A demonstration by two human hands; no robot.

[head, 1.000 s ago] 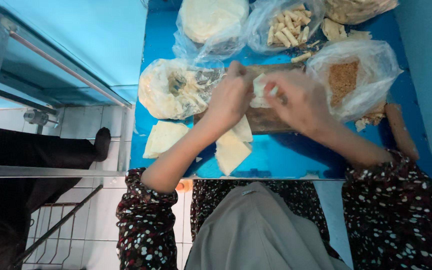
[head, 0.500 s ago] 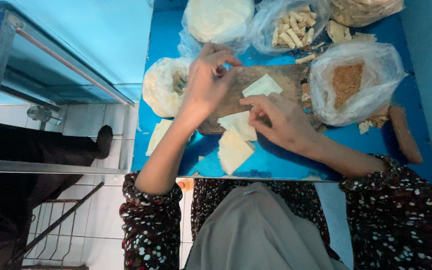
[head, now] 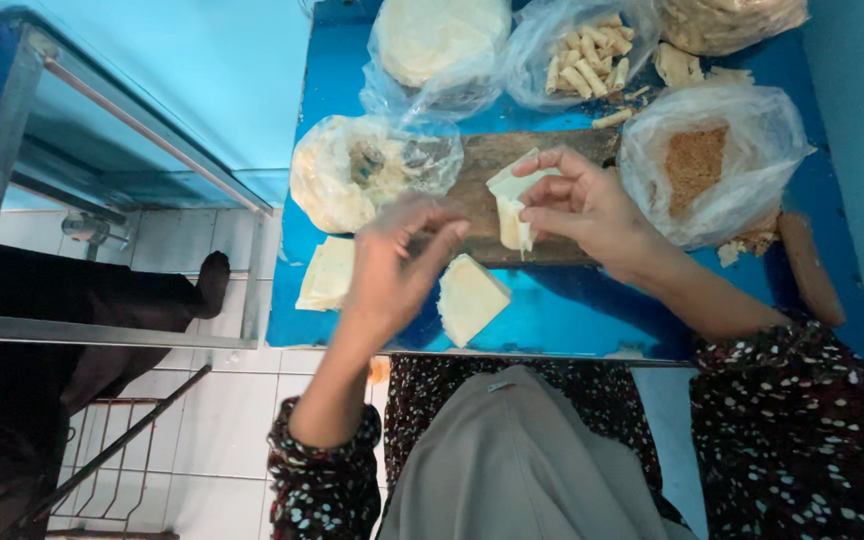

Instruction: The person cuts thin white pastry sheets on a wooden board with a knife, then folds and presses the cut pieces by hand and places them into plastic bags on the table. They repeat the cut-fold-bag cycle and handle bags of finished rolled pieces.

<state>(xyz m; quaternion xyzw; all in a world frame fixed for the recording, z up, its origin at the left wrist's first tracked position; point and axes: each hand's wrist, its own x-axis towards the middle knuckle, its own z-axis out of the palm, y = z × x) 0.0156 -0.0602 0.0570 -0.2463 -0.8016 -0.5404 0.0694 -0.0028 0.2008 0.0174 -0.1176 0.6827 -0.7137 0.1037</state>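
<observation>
Pale pastry sheet [head: 512, 205]: partly folded, held above the wooden board [head: 512, 160] at the middle of the blue table [head: 592, 310]; pinched at its right edge by the right hand [head: 587, 205], thumb and fingertips closed on the wrapper

Left hand [head: 392, 265]: just left of and below the sheet, over the board's near edge; fingers curled loosely inward with the thumb meeting the fingertips; whether anything sits in that pinch cannot be told

Square wrapper [head: 470, 297]: lying flat on the table just in front of the board, beside the left hand

Second wrapper [head: 327, 275]: flat at the table's left edge, apart from the first

Clear bag of pale filling [head: 372, 170]: touching the board's left end

Bag of brown crumbs [head: 707, 165]: to the right of the right hand, open at the top

Bag of rolled sticks [head: 587, 50]: at the far side, beyond the board

Bag of round pale sheets [head: 442, 40]: far left of the rolled sticks

Dotted dark sleeves on both forearms; tiled floor [head: 222, 400] below the table's left side
</observation>
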